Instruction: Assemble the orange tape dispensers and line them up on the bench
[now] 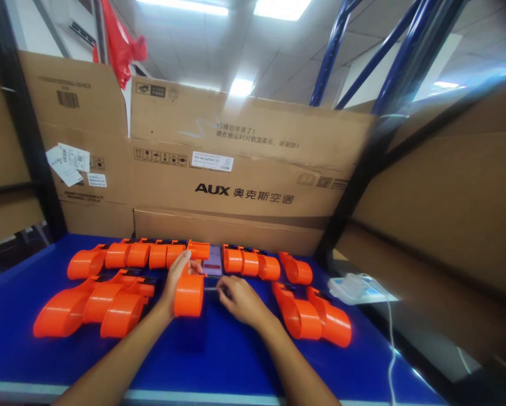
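My left hand (179, 276) is closed around the back of an orange plastic holder (189, 296) with a wide rounded loop, held up over the blue table (236, 361). Gripped in my right hand (238, 299) is a screwdriver (211, 289), its thin shaft pointing left at the side of that holder. Most of its handle is hidden by my fingers, and I cannot tell whether the tip touches the plastic. Just behind my hands lies a phone (213, 262) with its screen lit.
Similar orange holders with black parts stand in groups at left (62, 313), back right (242, 262) and right (329, 321). A cardboard wall (244, 169) closes off the back. On the right edge lies a white-and-blue packet (358, 287) beside a white cable (391, 349).
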A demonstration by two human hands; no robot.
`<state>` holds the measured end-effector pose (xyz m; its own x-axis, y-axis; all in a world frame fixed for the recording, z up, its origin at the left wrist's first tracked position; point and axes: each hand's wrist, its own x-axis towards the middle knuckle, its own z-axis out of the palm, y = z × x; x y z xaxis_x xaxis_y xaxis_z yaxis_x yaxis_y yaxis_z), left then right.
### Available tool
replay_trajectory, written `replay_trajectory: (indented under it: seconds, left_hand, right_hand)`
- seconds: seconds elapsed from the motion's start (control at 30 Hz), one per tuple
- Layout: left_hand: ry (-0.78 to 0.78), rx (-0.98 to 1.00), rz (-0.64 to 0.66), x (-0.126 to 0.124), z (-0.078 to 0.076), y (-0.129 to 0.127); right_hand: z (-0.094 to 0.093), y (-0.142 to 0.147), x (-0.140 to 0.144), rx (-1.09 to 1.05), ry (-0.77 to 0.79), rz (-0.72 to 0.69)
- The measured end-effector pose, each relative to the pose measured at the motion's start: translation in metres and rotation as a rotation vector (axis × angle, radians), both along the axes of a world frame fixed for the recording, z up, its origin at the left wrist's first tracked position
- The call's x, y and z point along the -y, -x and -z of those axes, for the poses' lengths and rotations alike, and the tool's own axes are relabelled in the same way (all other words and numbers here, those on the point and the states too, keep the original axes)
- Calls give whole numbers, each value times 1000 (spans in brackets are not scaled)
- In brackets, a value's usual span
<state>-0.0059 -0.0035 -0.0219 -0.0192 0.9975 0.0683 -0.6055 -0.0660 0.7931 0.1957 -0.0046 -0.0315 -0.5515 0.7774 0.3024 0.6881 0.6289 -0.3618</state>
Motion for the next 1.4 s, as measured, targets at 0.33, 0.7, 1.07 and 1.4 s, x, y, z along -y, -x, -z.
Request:
replay_trajectory:
  seconds: [0.33, 0.7, 1.07, 1.4]
  left_hand:
    - [-44, -112, 21, -3, 9, -3]
    - [-59, -232, 38, 4, 15, -12]
    - [-115, -368, 81, 8, 16, -13]
    - [-98, -334, 72, 7, 16, -15]
  right_hand:
    - [-3, -7, -1, -80, 20, -9]
    - [-12, -12, -9, -600, 33, 94]
    - [-15, -10, -9, -1123, 298, 52]
    - [-16, -9, -8, -1119, 323, 56]
